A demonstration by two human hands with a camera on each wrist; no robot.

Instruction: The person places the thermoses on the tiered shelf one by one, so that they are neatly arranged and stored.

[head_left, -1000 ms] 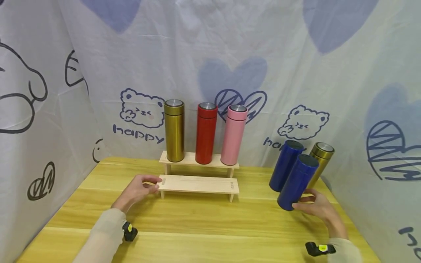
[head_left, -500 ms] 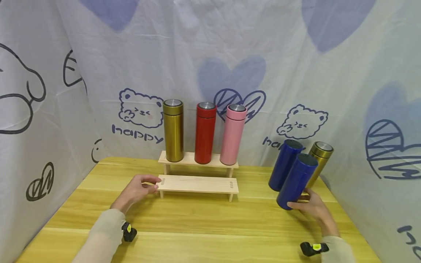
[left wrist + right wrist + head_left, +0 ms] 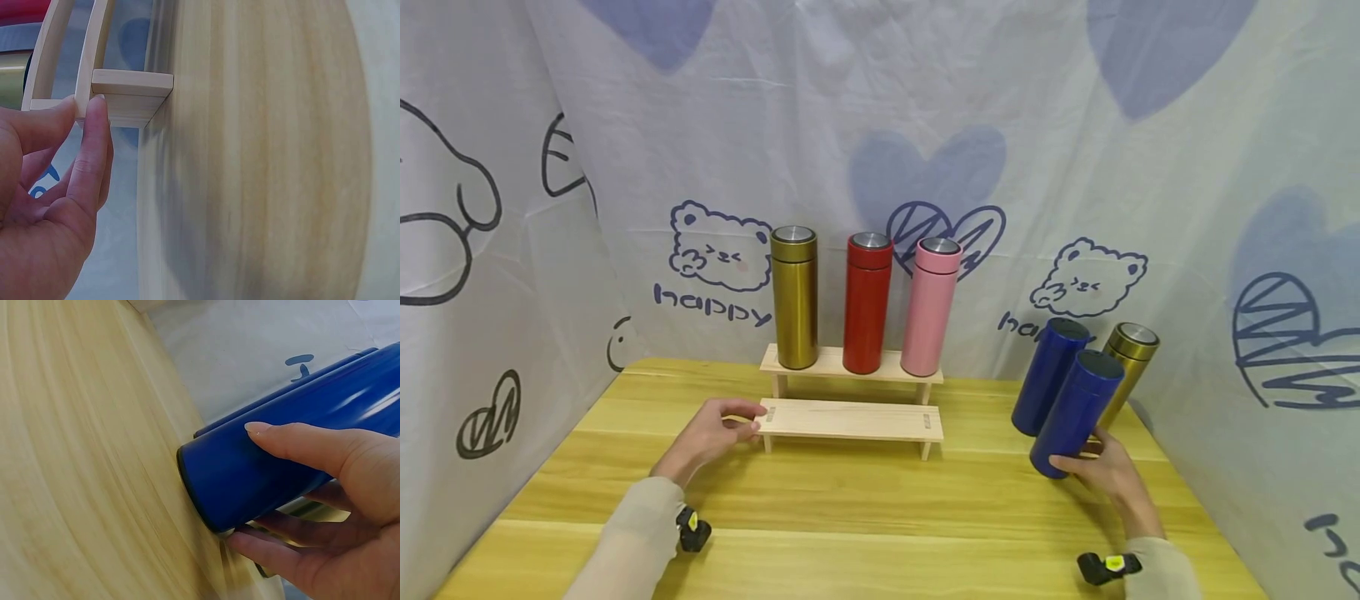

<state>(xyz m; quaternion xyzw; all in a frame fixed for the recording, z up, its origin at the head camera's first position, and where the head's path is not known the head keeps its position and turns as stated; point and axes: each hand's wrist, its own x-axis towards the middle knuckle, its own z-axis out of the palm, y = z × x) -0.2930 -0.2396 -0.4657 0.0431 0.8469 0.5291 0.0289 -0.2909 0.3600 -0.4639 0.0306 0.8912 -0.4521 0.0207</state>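
My left hand point(image 3: 715, 433) pinches the left end of the lower board of a two-step wooden rack point(image 3: 850, 419); the left wrist view shows thumb and fingertips on either side of the board point(image 3: 87, 56). At the right, my right hand point(image 3: 1108, 475) holds the lower part of the front blue thermos point(image 3: 1073, 421), which stands on the table. In the right wrist view the thumb lies across the blue thermos point(image 3: 237, 469) and the other fingers reach round its far side. A second blue thermos point(image 3: 1048, 379) and a gold thermos point(image 3: 1135, 346) stand behind it.
On the rack's upper step stand a gold thermos point(image 3: 796, 308), a red thermos point(image 3: 868, 312) and a pink thermos point(image 3: 931, 317). The wooden table point(image 3: 850, 533) is enclosed by a printed cloth point(image 3: 820, 100) at the back and both sides.
My right hand has shifted slightly left, its thumb sliding further across the front blue thermos. The left hand, the rack and the thermoses have stayed in place.
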